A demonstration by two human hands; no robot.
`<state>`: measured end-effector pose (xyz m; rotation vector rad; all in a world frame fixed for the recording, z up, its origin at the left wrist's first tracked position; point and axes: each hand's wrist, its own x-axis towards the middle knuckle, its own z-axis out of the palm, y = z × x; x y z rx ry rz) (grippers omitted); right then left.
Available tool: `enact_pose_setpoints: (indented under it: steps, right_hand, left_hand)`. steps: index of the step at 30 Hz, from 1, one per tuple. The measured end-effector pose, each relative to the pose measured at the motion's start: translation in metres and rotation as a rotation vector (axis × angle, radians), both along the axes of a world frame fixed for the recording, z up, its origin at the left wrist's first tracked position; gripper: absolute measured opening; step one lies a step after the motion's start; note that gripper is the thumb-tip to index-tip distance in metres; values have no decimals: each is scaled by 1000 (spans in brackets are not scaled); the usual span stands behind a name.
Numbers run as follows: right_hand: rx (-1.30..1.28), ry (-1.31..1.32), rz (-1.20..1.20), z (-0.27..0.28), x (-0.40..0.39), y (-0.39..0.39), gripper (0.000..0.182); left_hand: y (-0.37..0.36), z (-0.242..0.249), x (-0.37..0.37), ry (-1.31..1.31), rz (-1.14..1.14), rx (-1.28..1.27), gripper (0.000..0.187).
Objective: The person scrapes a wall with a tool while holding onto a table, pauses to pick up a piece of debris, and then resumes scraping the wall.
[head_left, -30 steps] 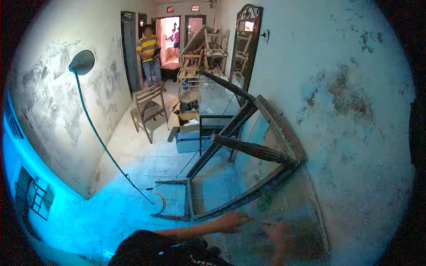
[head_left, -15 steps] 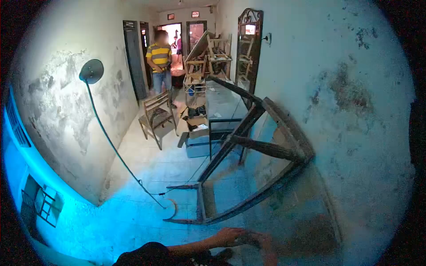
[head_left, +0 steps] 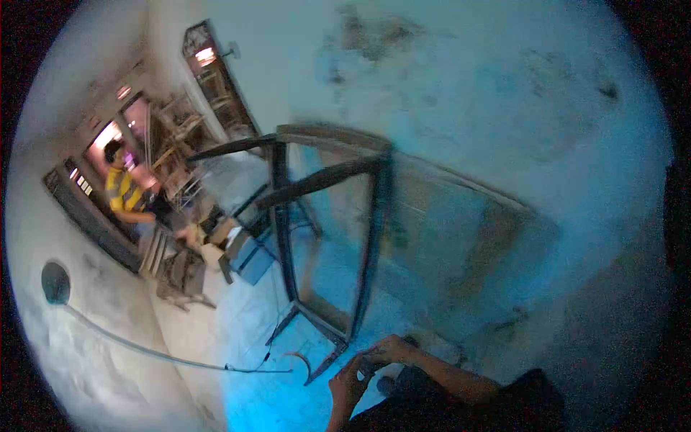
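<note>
My left hand (head_left: pixel 347 385) and my right hand (head_left: pixel 391 351) meet low in the head view, close in front of my dark clothing. Their fingers are bent toward each other around something small that I cannot make out. Just beyond them stands a dark wooden chair frame (head_left: pixel 368 237) without a seat panel, tipped at an angle on the tiled floor. Its lower end is nearest my hands; a gap or contact between them cannot be told.
At left a floor lamp (head_left: pixel 55 282) has a long thin stem. A person in a striped shirt (head_left: pixel 124 191) is by a wooden chair (head_left: pixel 180 273). Behind the frame are a blue box (head_left: pixel 252 261) and stacked furniture (head_left: pixel 176 122). A tall mirror (head_left: pixel 219 79) hangs on the stained wall.
My view has swung right and tilted, so the room, lamp and chair frame appear shifted left. My hands now show more fully, close together. The person at the back has turned and leans over the wooden chair.
</note>
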<state>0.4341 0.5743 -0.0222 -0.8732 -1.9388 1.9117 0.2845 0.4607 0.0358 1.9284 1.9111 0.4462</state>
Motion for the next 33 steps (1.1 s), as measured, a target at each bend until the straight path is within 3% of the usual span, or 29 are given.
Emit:
enact_pose_setpoints:
  steps: [1, 3, 4, 5, 6, 7, 8, 9, 10, 11, 12, 14, 17, 20, 22, 26, 28, 30, 31, 33]
  right_hand:
    - [627, -452, 238, -7, -9, 6, 24]
    - [685, -188, -35, -30, 11, 21, 25]
    - [783, -191, -153, -48, 28, 53, 23]
    - [418, -417, -320, -35, 41, 99, 20]
    - [640, -380, -410, 18, 72, 133, 22]
    - [798, -357, -817, 76, 77, 146, 22]
    - [1156, -303, -968, 90, 97, 185, 22]
    - [953, -472, -1006, 137, 115, 207, 18]
    - [1332, -278, -1157, 191, 124, 216, 18]
    - [1319, -279, -1214, 230, 136, 232, 19]
    - [1407, -342, -1350, 265, 141, 238, 19]
    - [1725, -117, -1424, 322, 151, 243, 18]
    - [1647, -11, -1479, 371, 147, 246, 16]
    - [1579, 45, -1547, 380, 149, 275, 14]
    - [1512, -336, -1617, 363, 156, 338, 11]
    - [1686, -81, -1557, 375, 155, 306, 9]
    - [1595, 64, -1567, 377, 159, 308, 9]
    - [1515, -331, -1539, 371, 156, 324, 11]
    - [1634, -206, -1467, 367, 154, 326, 12]
    - [1617, -204, -1493, 379, 154, 308, 12]
  left_hand:
    - [-2, -3, 4, 48, 11, 56, 65]
    - [-4, -5, 11, 17, 28, 135, 78]
    - [-2, -1, 13, 12, 7, 134, 78]
    - [4, 4, 15, -31, 46, 75, 78]
    - [9, 9, 14, -72, 88, 11, 77]
    - [15, 9, 10, -83, 81, 26, 64]
    - [15, 3, 2, -91, 78, 28, 64]
    - [18, -6, -6, -66, 40, 99, 55]
    - [21, -10, -10, -39, 2, 168, 45]
    - [27, -8, -10, -41, 35, 218, 30]
    - [30, -1, -7, -46, 32, 223, 30]
    - [35, 23, 2, -18, 164, 79, 28]
    - [66, 12, 6, -102, 177, 120, 25]
    - [88, -3, 1, -165, 206, 53, 25]
    - [103, -10, 4, -172, 221, 29, 24]
    - [129, -10, 0, -66, 225, 59, 25]
    - [148, -7, 7, -90, 193, 71, 25]
    - [164, 7, 15, -119, 148, 149, 24]
    - [169, 9, 19, 17, 207, 35, 22]
    - [184, 24, 29, -93, 170, 80, 22]
